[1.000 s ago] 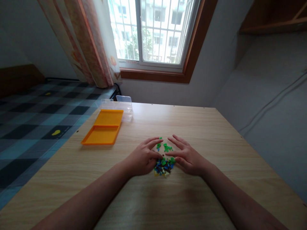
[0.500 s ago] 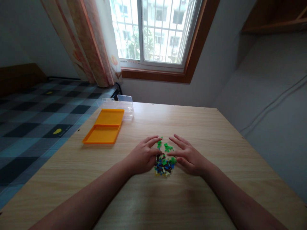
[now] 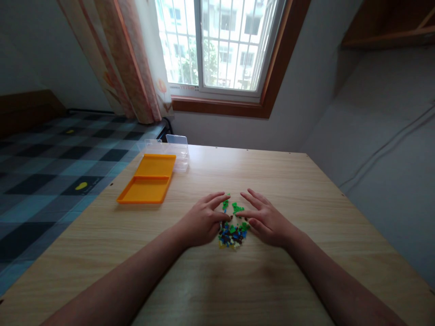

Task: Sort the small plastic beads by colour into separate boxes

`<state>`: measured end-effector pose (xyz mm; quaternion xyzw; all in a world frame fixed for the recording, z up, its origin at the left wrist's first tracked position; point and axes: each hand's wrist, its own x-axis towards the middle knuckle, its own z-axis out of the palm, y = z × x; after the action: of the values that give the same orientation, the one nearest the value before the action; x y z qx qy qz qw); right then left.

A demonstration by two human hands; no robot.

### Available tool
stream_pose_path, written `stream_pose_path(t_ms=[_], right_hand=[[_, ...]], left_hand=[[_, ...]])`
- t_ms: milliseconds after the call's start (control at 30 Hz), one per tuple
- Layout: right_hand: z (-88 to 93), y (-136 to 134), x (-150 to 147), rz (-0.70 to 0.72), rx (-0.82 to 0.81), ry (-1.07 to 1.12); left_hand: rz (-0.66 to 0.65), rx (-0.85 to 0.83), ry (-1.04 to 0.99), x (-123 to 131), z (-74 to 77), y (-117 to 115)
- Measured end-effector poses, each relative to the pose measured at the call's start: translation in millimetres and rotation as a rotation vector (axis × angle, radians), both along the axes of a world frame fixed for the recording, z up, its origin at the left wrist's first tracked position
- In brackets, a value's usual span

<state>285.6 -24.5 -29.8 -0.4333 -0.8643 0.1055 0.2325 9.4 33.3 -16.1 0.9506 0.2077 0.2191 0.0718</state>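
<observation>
A small heap of tiny toy building bricks (image 3: pixel 233 235) in blue, green, dark brown and pale yellow lies on the wooden table between my hands. Beyond the heap are two little groups of green bricks (image 3: pixel 237 208). My left hand (image 3: pixel 203 220) is at the left side of the heap, fingers apart, its index finger reaching over a few dark pieces. On the other side my right hand (image 3: pixel 268 219) has its fingers spread, the index fingertip beside the green group and the thumb near the heap's right edge. I see no brick held in either hand.
An orange hinged case (image 3: pixel 146 189) lies opened flat at the table's left. Behind it stands a clear plastic compartment box (image 3: pixel 181 156) with raised lids. A bed with a checked cover (image 3: pixel 50 167) adjoins the table on the left; a window (image 3: pixel 227 50) is ahead.
My right hand has shifted very slightly, its index fingertip now closer to the far green group. My left hand stays nearly in place.
</observation>
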Motion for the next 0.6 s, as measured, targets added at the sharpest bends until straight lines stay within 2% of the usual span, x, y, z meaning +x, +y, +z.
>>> stream_pose_path(t_ms=[167, 367, 600], right_hand=[[2.2, -2.9, 0.6, 0.030, 0.032, 0.026], [5.5, -5.6, -0.2, 0.113, 0.007, 0.053], [3.3, -4.3, -1.8, 0.004, 0.034, 0.016]], left_hand=[[0.052, 0.023, -0.027, -1.0, 0.6, 0.7], [-0.041, -0.015, -0.064, -2.1, 0.1, 0.3], [-0.029, -0.010, 0.012, 0.8, 0.0, -2.1]])
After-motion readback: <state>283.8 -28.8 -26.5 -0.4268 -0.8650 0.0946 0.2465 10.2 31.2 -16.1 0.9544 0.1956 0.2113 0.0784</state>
